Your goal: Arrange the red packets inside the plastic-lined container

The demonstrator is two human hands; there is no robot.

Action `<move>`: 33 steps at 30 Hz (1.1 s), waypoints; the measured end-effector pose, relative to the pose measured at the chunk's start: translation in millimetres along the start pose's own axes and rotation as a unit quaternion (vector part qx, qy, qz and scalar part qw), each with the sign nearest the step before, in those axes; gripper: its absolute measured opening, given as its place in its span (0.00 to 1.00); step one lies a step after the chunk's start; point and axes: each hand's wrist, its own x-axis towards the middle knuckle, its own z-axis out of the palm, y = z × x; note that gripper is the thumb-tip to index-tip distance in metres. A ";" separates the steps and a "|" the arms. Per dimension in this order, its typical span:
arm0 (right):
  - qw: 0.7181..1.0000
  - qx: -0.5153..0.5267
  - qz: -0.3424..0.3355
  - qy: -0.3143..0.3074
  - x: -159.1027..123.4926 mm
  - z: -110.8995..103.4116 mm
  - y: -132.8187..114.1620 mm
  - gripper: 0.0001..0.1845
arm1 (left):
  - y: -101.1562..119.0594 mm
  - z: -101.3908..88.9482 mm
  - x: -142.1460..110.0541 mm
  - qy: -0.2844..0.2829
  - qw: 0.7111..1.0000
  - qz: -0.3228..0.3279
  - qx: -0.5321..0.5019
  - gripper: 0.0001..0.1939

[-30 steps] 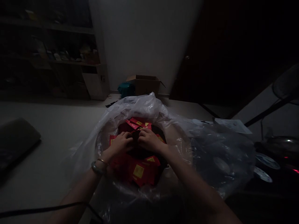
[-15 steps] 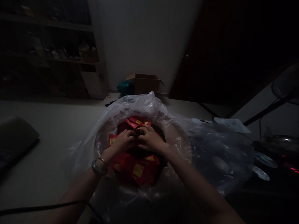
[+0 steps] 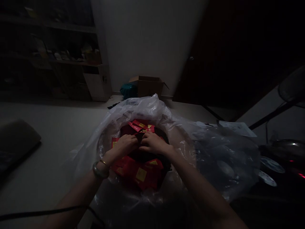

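Note:
A big clear plastic bag (image 3: 114, 124) lies open in front of me, full of small red packets with yellow squares (image 3: 141, 174). Both my hands are inside the bag's mouth. My left hand (image 3: 125, 144), with a bangle and bracelet on its wrist, has its fingers curled over a dark item among the packets. My right hand (image 3: 153, 143) meets it from the right, fingers also curled and pinching at the same spot. What they pinch is too dark to name.
The room is dim. A second clear bag (image 3: 224, 159) bulges to the right. A cardboard box (image 3: 147, 85) stands on the floor by the far wall, shelves (image 3: 59, 60) at the back left. A black cable (image 3: 40, 213) crosses the lower left. A fan (image 3: 292, 87) stands at right.
Both hands stay in the same spot in the bag; the fingers shift slightly, the right hand's fingers drawing closer together against the left.

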 end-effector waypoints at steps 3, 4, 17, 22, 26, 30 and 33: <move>0.999 0.031 0.006 0.010 0.1 1.7 2.6 0.08 | -3.0 0.9 -1.6 0.023 0.991 -0.064 -0.117 0.04; 0.998 0.055 0.016 0.026 0.6 2.5 4.1 0.08 | -4.3 1.5 -2.0 0.040 0.982 -0.079 -0.165 0.05; 0.885 0.400 0.161 0.175 9.6 22.4 8.2 0.09 | 7.1 16.9 2.7 0.143 0.729 -0.286 -0.605 0.25; 0.843 0.463 0.200 0.190 11.3 32.1 9.6 0.14 | 15.1 23.2 3.8 0.127 0.677 -0.350 -0.635 0.21; 0.842 0.464 0.206 0.184 12.0 37.2 11.0 0.11 | 18.8 24.4 5.0 0.123 0.653 -0.375 -0.647 0.23; 0.843 0.452 0.201 0.212 15.7 44.3 12.0 0.10 | 23.7 25.1 4.4 0.122 0.646 -0.346 -0.670 0.24; 0.832 0.462 0.211 0.223 19.1 48.6 11.9 0.11 | 27.9 28.0 2.4 0.082 0.649 -0.334 -0.678 0.25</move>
